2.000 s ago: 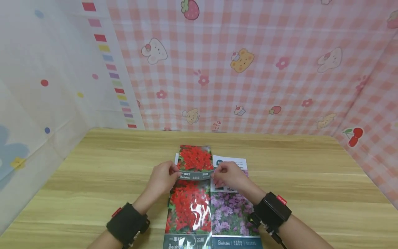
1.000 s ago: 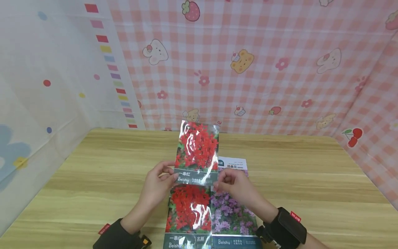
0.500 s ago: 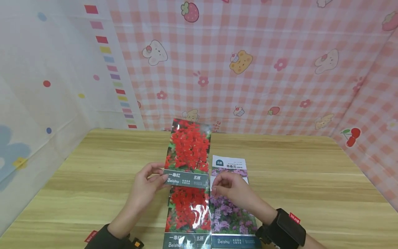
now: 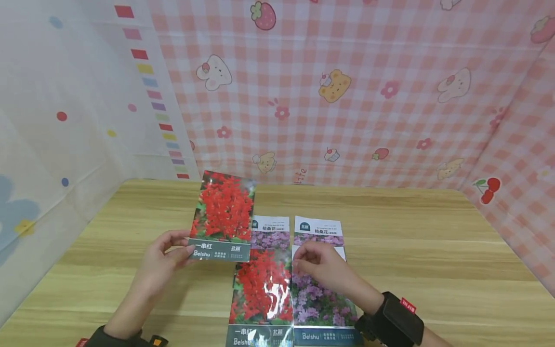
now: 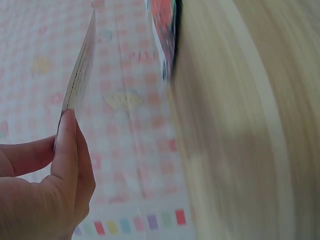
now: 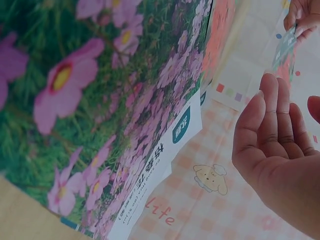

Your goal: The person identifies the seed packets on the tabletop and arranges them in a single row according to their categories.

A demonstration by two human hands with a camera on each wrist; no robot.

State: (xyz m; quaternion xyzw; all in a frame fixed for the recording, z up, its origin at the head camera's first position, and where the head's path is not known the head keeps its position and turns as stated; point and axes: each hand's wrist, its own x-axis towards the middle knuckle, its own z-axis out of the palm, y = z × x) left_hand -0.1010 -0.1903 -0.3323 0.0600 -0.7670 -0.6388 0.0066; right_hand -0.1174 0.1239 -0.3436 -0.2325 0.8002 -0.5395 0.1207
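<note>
The left hand (image 4: 162, 258) pinches a red-flower packet (image 4: 223, 207) by its lower left corner, thumb on one side and fingers on the other, with the picture side facing the head camera. The left wrist view shows this packet nearly edge-on. It is raised above the desk (image 4: 433, 250), tilted upright, and from the head camera it hides the left part of a purple-flower packet at the back left (image 4: 272, 238).

In front of that one lies another red packet (image 4: 257, 286), its upper end over the purple packet's lower part and its shiny surface catching the light. Just to its right is a purple packet at the front (image 4: 327, 301), overlapping a second purple packet behind it (image 4: 321, 225); both have white tops.

The right hand (image 4: 323, 265) hovers over these two right-hand packets, its fingers loosely bent, the thumb apart from them in the right wrist view, holding nothing. Whether it touches the packets I cannot tell.

A black wristband (image 4: 392, 320) is on the right wrist. Behind the desk hangs a pink checked cloth (image 4: 368, 48) printed with cartoon animals, strawberries and flowers.
</note>
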